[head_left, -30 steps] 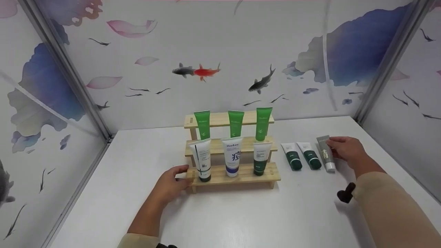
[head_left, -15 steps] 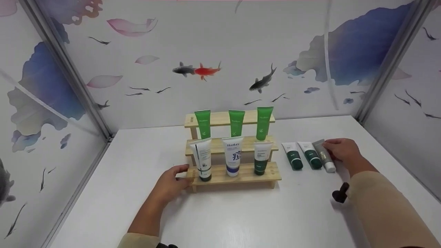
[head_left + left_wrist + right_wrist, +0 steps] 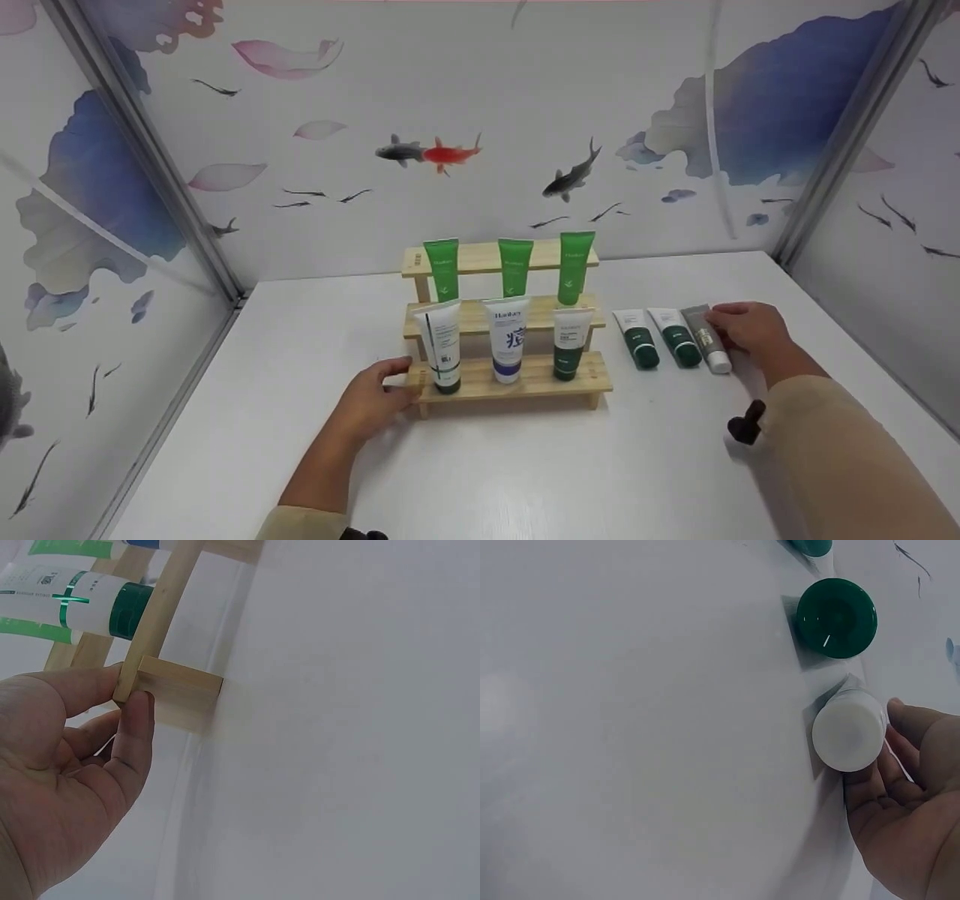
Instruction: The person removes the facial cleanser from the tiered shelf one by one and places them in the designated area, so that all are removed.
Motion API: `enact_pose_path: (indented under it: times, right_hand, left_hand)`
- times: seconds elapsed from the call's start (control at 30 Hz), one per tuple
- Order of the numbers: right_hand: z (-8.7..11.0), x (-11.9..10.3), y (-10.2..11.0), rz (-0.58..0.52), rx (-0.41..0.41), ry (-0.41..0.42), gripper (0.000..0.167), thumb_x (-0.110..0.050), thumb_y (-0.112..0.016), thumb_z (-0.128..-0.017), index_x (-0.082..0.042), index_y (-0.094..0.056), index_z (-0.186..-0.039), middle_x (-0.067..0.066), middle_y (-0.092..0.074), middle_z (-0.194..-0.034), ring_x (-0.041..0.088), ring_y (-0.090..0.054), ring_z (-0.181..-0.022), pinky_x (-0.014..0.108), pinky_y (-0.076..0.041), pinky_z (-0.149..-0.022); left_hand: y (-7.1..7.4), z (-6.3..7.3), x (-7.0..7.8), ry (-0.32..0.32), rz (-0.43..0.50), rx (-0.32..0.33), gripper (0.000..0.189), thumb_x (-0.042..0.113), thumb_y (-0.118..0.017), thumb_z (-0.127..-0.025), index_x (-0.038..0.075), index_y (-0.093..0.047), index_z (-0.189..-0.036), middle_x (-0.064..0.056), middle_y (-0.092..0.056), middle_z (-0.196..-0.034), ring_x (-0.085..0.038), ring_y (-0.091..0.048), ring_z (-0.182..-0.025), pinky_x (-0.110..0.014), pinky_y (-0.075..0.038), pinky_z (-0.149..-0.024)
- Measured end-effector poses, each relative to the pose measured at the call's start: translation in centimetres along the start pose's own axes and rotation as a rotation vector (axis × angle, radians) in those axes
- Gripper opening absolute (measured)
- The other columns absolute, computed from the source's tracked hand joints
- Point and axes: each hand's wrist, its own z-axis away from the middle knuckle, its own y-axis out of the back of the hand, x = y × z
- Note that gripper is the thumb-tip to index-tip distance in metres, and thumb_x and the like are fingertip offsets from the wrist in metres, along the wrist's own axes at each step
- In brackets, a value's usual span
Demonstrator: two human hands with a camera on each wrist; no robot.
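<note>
A three-tier wooden display rack (image 3: 477,260) stands on the white table. My left hand (image 3: 369,403) pinches the left end of its lowest step; in the left wrist view the thumb lies above the step's edge (image 3: 161,611) and fingers below. To the right of the rack, a grey squeeze tube (image 3: 706,339) with a white cap (image 3: 848,731) lies on the table. My right hand (image 3: 750,328) holds it from the right, fingertips at its upper part. Left of the grey tube, two white-and-green tubes (image 3: 636,339) (image 3: 674,337) lie side by side, cap ends toward me.
Three green tubes (image 3: 515,268) stand on the middle tier. On the lowest step stand a white tube with a dark cap (image 3: 442,345), a white-and-blue tube (image 3: 507,341) and a white-and-green tube (image 3: 571,345). Printed wall panels (image 3: 480,90) enclose the table's back and sides.
My right hand has shifted left, swinging the grey tube's upper end toward the neighbouring tube; over the last half second it barely moved. The left hand has stayed on the rack.
</note>
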Motion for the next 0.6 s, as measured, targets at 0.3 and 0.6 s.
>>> enact_pose_path:
  times: [0.3,0.6]
  right_hand:
    - [0.4,0.9,0.1,-0.058,0.023,0.006,0.065,-0.041,-0.059,-0.109,-0.004,-0.045,-0.161,0.023,-0.051,-0.158,0.021,-0.063,-0.117,0.016,-0.058,-0.078]
    - [1.0,1.1,0.0,-0.103,0.019,-0.006,0.064,-0.041,-0.06,-0.109,-0.007,-0.047,-0.161,0.021,-0.051,-0.159,0.019,-0.063,-0.116,0.015,-0.058,-0.082]
  left_hand:
    - [-0.1,0.1,0.0,-0.004,-0.006,0.0,0.061,0.022,-0.076,-0.097,0.017,-0.057,-0.155,-0.009,-0.054,-0.162,-0.03,-0.064,-0.134,-0.044,-0.06,-0.101]
    - [0.0,0.1,-0.1,-0.027,0.004,0.005,0.06,0.021,-0.077,-0.097,0.015,-0.059,-0.153,-0.011,-0.056,-0.161,-0.028,-0.067,-0.13,-0.038,-0.062,-0.095]
